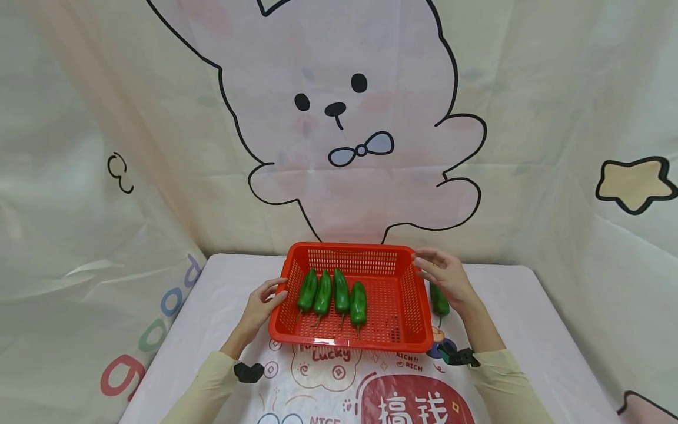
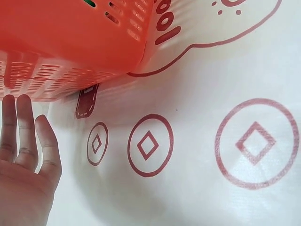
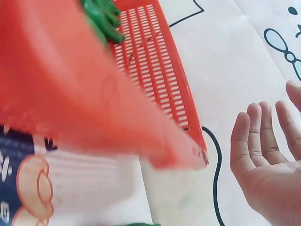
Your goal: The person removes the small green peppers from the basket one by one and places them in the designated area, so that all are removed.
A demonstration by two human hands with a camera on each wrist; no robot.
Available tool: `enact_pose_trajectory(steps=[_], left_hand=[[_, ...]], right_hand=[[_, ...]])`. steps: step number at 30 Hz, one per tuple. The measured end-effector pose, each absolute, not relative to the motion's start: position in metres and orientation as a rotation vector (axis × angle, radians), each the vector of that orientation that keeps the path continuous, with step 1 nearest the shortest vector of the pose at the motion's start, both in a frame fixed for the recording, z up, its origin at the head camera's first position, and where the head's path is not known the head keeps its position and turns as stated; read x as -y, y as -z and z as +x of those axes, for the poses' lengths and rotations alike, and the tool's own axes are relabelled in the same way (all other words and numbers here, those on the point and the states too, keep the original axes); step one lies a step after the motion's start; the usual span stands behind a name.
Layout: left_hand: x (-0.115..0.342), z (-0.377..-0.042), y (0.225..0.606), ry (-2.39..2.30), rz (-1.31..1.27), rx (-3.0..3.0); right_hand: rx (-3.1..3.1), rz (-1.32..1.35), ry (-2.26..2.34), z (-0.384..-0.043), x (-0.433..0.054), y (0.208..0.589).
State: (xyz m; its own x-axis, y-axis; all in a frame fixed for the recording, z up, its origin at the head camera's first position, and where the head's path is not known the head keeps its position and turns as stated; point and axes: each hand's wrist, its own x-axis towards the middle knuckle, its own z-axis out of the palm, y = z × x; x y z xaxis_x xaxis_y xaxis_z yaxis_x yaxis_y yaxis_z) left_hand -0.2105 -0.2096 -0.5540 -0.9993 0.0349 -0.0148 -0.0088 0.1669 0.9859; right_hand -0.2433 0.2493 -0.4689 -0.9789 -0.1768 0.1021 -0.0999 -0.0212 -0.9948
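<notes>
The red basket [image 1: 402,294] sat on the worktop [image 1: 529,318], four green peppers [image 1: 332,295] inside; a fifth pepper [image 1: 438,299] lay just outside its right wall. The left hand [image 1: 263,306] touched the basket's left rim with straight fingers [image 2: 21,127]; the right hand [image 1: 445,275] hovered beside the right rim, fingers relaxed and holding nothing.

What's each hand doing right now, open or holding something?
Left hand: open, straight fingers at the red basket's left wall.
Right hand: open, holding nothing, beside the basket's right rim.
</notes>
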Motion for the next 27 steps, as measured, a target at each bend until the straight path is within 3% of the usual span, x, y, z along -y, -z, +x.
enact_pose_trajectory(steps=[27], left_hand=[[0.208,-0.210,0.556,-2.031,0.011,-2.360]], right_hand=[[-2.138,-0.374,2.080,-0.259,-0.193,0.479]])
